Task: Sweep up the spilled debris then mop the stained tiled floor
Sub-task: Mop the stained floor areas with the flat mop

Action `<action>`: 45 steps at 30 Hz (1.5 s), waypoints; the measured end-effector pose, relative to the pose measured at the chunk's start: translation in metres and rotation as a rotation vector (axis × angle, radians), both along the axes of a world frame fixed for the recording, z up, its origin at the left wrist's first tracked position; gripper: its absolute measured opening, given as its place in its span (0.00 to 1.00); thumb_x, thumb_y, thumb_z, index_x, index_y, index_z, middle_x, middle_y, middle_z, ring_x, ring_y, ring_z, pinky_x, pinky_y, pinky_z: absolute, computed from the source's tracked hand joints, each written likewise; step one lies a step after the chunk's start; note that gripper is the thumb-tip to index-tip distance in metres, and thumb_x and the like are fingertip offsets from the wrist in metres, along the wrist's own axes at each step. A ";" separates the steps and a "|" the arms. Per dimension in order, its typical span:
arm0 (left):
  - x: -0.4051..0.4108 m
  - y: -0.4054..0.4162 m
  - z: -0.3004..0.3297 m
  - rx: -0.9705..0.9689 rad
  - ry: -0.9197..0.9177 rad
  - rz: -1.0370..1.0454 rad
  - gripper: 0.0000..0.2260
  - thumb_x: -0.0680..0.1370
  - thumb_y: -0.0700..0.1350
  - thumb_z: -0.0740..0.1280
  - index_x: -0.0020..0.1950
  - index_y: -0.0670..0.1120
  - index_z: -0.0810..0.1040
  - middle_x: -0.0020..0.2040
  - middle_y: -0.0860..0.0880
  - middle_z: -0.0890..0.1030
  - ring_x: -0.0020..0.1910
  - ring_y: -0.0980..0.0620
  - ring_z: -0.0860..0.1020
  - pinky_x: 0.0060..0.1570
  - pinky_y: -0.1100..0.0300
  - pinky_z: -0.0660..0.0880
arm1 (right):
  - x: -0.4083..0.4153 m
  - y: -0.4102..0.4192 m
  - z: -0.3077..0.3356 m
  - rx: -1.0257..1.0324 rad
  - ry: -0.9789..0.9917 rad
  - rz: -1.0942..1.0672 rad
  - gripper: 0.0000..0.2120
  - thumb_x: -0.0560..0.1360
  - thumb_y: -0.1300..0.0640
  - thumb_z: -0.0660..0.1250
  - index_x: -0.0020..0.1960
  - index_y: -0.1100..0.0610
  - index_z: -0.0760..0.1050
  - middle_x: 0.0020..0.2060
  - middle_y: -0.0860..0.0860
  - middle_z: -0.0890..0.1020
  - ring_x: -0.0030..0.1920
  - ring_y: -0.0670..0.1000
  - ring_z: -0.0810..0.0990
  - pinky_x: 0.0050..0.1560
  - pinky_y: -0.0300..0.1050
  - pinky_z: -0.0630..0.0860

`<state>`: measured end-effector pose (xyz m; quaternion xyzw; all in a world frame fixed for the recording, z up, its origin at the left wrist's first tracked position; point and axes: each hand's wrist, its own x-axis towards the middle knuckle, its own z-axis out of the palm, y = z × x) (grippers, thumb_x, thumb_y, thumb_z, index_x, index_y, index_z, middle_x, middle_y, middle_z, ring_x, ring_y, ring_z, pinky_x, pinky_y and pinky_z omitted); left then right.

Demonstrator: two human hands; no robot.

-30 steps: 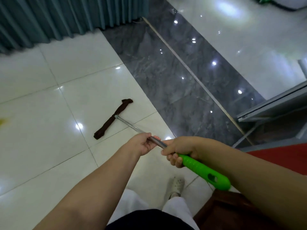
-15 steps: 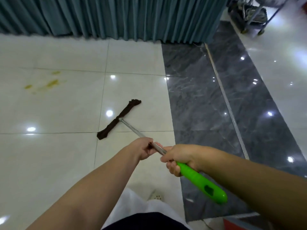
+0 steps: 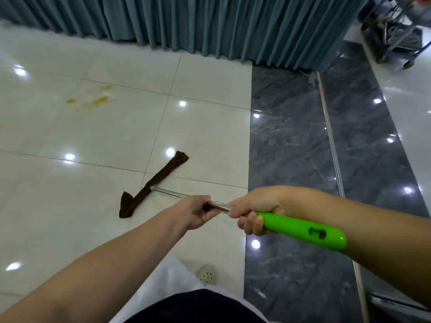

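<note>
Head view shows the yellow-orange stain on the pale tiled floor (image 3: 93, 101) lying ahead-left of the dark-brown cloth mop head (image 3: 151, 186) — its steel pole with green plastic grip (image 3: 300, 229) runs back rightward, left hand (image 3: 196, 212) nearer, right hand (image 3: 258, 209) behind, both sets of fingers clenched round it.

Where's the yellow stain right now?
In the head view the yellow stain is upper left on the white tiles, beyond and left of the mop head, short of the curtain.

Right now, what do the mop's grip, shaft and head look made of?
Grip: glossy green plastic, apparently moulded, with a hanging hole. Shaft: shiny, mirror-like, probably metal. Head: dark brown, limp and matte, likely cloth.
</note>
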<state>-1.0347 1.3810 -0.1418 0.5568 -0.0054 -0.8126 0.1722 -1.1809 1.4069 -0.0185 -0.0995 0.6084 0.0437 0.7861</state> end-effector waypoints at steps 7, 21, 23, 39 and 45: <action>0.021 -0.016 -0.004 -0.004 0.078 0.169 0.12 0.83 0.39 0.54 0.44 0.33 0.70 0.41 0.39 0.75 0.39 0.45 0.76 0.23 0.56 0.79 | 0.022 -0.025 -0.007 -0.001 0.010 0.010 0.06 0.81 0.63 0.56 0.49 0.53 0.68 0.23 0.51 0.65 0.15 0.43 0.63 0.14 0.29 0.60; 0.111 -0.120 -0.004 -0.015 0.154 0.355 0.07 0.81 0.35 0.55 0.44 0.36 0.68 0.37 0.41 0.71 0.35 0.48 0.73 0.27 0.52 0.80 | 0.114 -0.141 -0.001 0.078 0.079 0.018 0.12 0.81 0.54 0.59 0.42 0.59 0.66 0.26 0.51 0.67 0.14 0.43 0.62 0.12 0.30 0.59; 0.125 -0.132 -0.009 -0.014 0.154 0.367 0.07 0.81 0.35 0.56 0.44 0.36 0.68 0.38 0.41 0.71 0.35 0.48 0.73 0.26 0.52 0.80 | 0.129 -0.153 -0.003 0.076 0.087 0.025 0.12 0.81 0.54 0.58 0.41 0.60 0.66 0.28 0.51 0.66 0.14 0.43 0.63 0.12 0.30 0.59; 0.227 -0.211 -0.037 -0.042 0.058 0.428 0.07 0.82 0.37 0.57 0.44 0.36 0.67 0.41 0.40 0.73 0.35 0.48 0.75 0.22 0.58 0.78 | 0.238 -0.227 -0.032 -0.030 0.077 0.062 0.07 0.81 0.59 0.57 0.58 0.53 0.66 0.26 0.52 0.67 0.15 0.43 0.62 0.13 0.29 0.60; 0.255 -0.214 -0.045 -0.065 0.008 0.485 0.08 0.81 0.38 0.59 0.44 0.36 0.69 0.41 0.39 0.75 0.36 0.47 0.76 0.24 0.56 0.79 | 0.270 -0.231 -0.044 -0.056 0.056 0.070 0.07 0.80 0.61 0.55 0.57 0.52 0.65 0.27 0.51 0.64 0.14 0.44 0.62 0.14 0.28 0.60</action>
